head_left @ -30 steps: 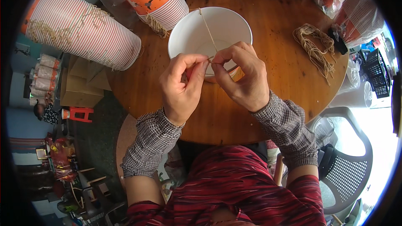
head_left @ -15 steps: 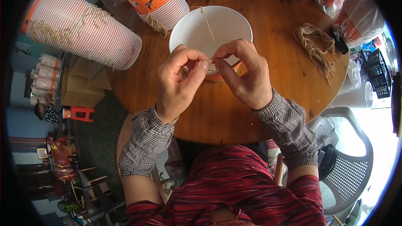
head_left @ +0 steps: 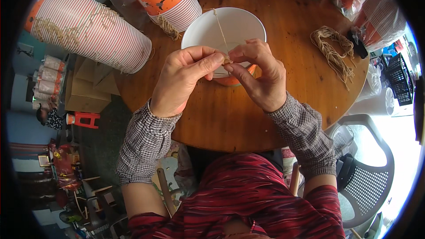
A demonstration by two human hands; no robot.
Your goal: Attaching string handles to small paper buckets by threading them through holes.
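Two hands (head_left: 186, 79), one bowl (head_left: 239, 26), one twine bundle (head_left: 334, 53).

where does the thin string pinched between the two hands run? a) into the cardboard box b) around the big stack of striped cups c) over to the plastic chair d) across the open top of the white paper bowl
d: the string stretches from the left hand and right hand across the open white bowl to its far rim.

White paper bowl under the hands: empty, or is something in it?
Empty. The bowl shows bare white inside; only a string stretched across its top, pinched by both hands.
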